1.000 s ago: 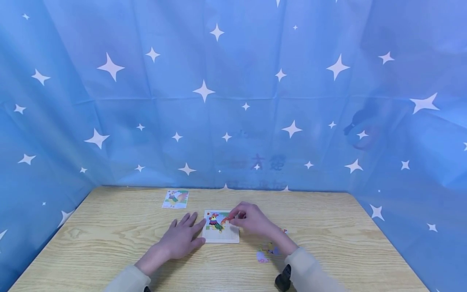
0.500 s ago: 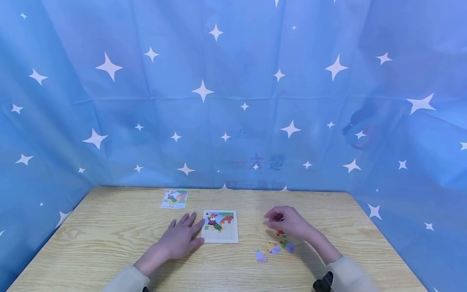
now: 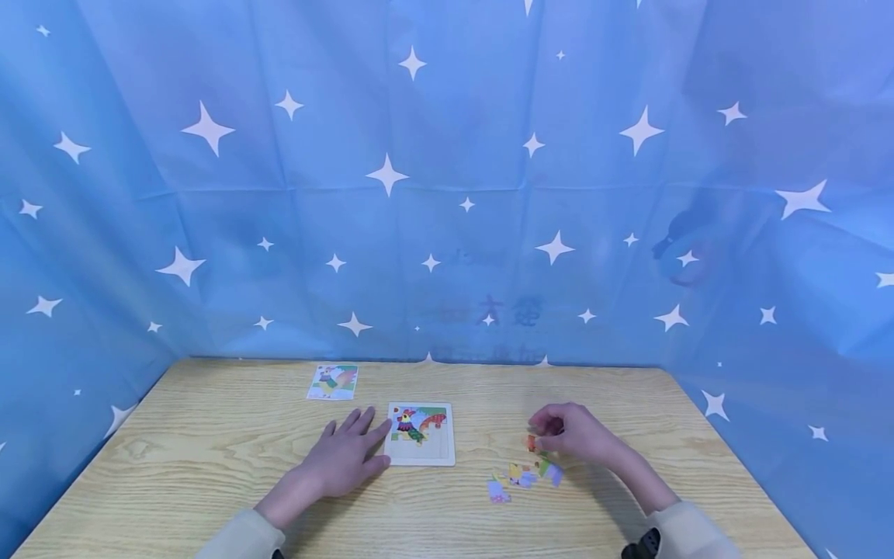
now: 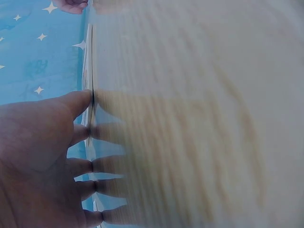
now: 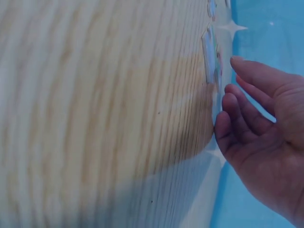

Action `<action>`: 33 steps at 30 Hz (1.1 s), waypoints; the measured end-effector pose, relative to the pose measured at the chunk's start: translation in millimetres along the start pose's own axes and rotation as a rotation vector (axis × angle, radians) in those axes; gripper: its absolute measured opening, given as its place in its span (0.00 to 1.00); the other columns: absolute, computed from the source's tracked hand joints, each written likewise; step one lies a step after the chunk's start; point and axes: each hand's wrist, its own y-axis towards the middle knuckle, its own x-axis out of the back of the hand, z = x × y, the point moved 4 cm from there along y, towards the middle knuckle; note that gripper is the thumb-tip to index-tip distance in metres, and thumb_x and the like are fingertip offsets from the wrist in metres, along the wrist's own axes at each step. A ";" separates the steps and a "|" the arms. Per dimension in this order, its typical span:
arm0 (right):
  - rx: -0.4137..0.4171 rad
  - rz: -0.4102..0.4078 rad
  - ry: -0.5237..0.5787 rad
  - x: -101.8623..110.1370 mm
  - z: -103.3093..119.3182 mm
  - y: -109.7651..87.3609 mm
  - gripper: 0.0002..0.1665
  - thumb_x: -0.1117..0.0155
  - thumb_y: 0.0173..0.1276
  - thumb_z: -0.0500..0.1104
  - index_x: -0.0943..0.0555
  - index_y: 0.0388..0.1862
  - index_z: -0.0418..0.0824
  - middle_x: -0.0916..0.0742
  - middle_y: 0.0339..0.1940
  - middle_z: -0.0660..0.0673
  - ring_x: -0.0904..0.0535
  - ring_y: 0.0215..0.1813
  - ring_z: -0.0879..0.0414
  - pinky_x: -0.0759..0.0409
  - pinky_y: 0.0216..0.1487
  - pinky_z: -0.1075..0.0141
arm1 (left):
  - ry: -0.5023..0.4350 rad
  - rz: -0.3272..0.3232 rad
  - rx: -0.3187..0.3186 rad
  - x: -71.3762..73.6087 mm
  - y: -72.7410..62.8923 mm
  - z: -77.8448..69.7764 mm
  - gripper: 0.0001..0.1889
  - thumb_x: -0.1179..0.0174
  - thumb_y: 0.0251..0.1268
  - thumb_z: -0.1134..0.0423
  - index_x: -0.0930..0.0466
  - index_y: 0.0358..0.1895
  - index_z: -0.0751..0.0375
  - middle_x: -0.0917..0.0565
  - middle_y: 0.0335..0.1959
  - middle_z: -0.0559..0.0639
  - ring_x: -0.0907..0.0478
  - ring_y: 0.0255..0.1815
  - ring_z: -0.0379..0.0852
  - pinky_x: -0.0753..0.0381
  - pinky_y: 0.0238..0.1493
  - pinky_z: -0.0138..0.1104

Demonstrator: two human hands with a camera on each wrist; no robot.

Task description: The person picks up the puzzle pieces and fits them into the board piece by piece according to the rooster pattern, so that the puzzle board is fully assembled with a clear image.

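A white-framed puzzle board (image 3: 419, 458) lies mid-table, partly filled with pieces forming a rooster picture. My left hand (image 3: 347, 458) rests on the table with fingers spread, index fingertip and thumb at the board's left edge. In the left wrist view the left fingertips (image 4: 83, 97) meet the tabletop. To the right of the board, my right hand (image 3: 576, 435) bends over a red puzzle piece (image 3: 531, 443), thumb and index fingertips right at it. In the right wrist view the other right-hand fingers (image 5: 232, 114) are curled; I cannot tell whether the piece is pinched.
Several loose puzzle pieces (image 3: 522, 476) in yellow, green and lilac lie just in front of the right hand. A rooster picture card (image 3: 333, 383) sits near the back left of the wooden table (image 3: 230, 442). Behind hangs a blue curtain (image 3: 447, 295) with white stars.
My right hand has left the board's upper right, where a red tail piece now shows in full, and has moved right to the loose pieces. The left hand stays put.
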 end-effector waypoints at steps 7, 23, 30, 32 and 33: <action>-0.019 0.015 0.017 -1.4 -1.9 0.8 0.16 0.26 0.66 0.37 0.16 0.50 0.32 0.17 0.36 0.47 0.21 0.37 0.53 0.20 0.36 0.65 | 0.000 0.002 -0.033 -0.8 0.3 1.5 0.32 0.45 0.79 0.48 0.34 0.78 0.61 0.42 0.78 0.72 0.49 0.79 0.72 0.49 0.69 0.73; -0.067 -0.006 -0.026 -5.1 -5.3 4.6 0.15 0.23 0.63 0.38 0.14 0.47 0.35 0.17 0.36 0.48 0.22 0.38 0.53 0.21 0.36 0.64 | 0.002 -0.012 -0.024 -6.5 5.0 7.8 0.32 0.45 0.79 0.48 0.34 0.78 0.59 0.42 0.79 0.70 0.49 0.80 0.70 0.50 0.69 0.72; -0.060 -0.004 -0.033 -5.9 -1.7 5.0 0.10 0.24 0.63 0.37 0.14 0.42 0.37 0.16 0.34 0.48 0.21 0.36 0.52 0.21 0.34 0.64 | -0.012 -0.004 -0.019 -6.3 4.8 7.5 0.31 0.44 0.79 0.49 0.33 0.78 0.59 0.42 0.79 0.69 0.50 0.80 0.70 0.50 0.69 0.72; -0.060 0.005 -0.030 -6.9 -0.7 5.1 0.09 0.24 0.63 0.36 0.14 0.41 0.37 0.16 0.34 0.49 0.22 0.35 0.53 0.22 0.33 0.64 | -0.013 -0.003 -0.017 -5.7 4.7 6.9 0.31 0.44 0.79 0.49 0.33 0.78 0.59 0.42 0.79 0.69 0.49 0.80 0.70 0.49 0.69 0.72; -0.061 0.011 -0.030 -7.5 -0.2 5.2 0.09 0.24 0.63 0.36 0.15 0.40 0.37 0.17 0.33 0.49 0.22 0.35 0.53 0.22 0.33 0.64 | -0.013 -0.002 -0.016 -5.6 4.6 6.7 0.31 0.45 0.79 0.49 0.33 0.77 0.59 0.42 0.79 0.69 0.49 0.80 0.70 0.49 0.69 0.72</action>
